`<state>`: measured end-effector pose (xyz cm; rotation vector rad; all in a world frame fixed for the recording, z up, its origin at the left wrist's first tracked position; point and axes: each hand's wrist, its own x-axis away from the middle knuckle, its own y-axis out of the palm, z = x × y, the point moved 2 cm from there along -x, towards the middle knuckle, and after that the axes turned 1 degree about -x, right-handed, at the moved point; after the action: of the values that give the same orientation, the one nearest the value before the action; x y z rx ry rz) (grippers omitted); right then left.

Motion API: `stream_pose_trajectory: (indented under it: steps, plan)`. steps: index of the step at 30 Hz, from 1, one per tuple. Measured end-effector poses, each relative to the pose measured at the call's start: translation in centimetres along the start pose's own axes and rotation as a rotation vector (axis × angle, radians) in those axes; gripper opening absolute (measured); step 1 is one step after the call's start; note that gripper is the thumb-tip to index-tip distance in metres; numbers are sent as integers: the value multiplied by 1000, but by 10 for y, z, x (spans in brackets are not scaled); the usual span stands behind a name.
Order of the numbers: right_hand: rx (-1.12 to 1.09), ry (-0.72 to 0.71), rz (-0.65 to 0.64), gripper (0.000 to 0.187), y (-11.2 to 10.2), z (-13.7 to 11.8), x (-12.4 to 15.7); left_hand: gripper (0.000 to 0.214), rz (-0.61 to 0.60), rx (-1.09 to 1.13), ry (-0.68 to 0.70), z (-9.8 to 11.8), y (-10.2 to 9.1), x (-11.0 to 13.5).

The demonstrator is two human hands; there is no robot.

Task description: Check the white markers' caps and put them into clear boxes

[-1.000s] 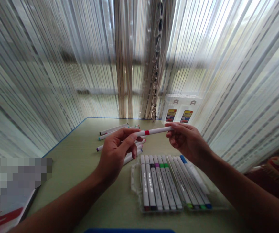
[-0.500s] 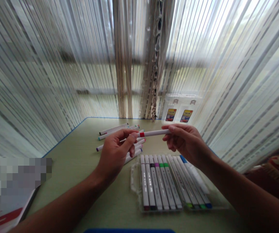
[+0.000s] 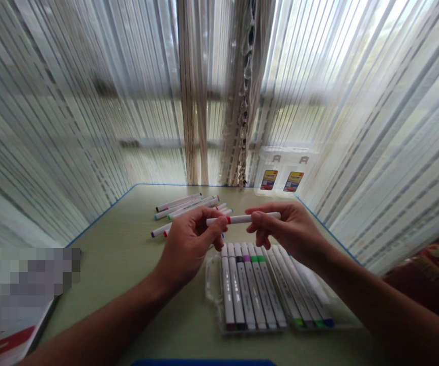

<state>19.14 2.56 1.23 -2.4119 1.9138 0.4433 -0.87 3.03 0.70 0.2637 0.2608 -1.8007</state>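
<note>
Holds one white marker point(image 3: 242, 219) with a red band in both hands, flat and sideways in the air, just above the far end of the clear case point(image 3: 212, 284). Pinches the red-band end with the left hand point(image 3: 188, 244), thumb and first finger closed on it, with the other fingers curled under. Grips the other end with the right hand point(image 3: 291, 234), fingertips closed round the barrel, wrist bent a little inward. Reaches in with both forearms from the near side of the case, one on each side of it.

Seems about halfway, going by how things lie. Already in place: a row of markers point(image 3: 253, 290) inside the case, side by side, with red, black, purple, green and blue bits showing. Not yet in the case: a loose bunch of markers point(image 3: 188, 207) on the green bench point(image 3: 127, 254), beyond the case and to its left, well apart from it. Cannot tell about the cap on the held marker: on tight or coming off. Far behind the case, two small packs point(image 3: 282, 179) against the striped curtain point(image 3: 70, 127).
</note>
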Motion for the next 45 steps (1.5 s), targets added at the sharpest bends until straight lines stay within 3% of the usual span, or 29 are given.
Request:
stream_pose_trajectory:
  steps: [6, 14, 18, 33, 45]
  plan:
    - [147, 20, 1, 25, 5, 1, 3, 17, -56, -57, -35, 0, 4, 5]
    - [472, -130, 37, 16, 6, -1, 4, 14, -116, -143, -22, 0, 9, 10]
    - [516, -129, 38, 17, 6, -1, 3, 16, -116, -201, 0, 4, 11, 11]
    - [293, 9, 44, 27, 8, -1, 3, 18, -22, -91, -15, 4, 1, 5]
    - [-18, -55, -35, 18, 5, -1, 4, 13, 55, 254, -113, -6, -3, -2]
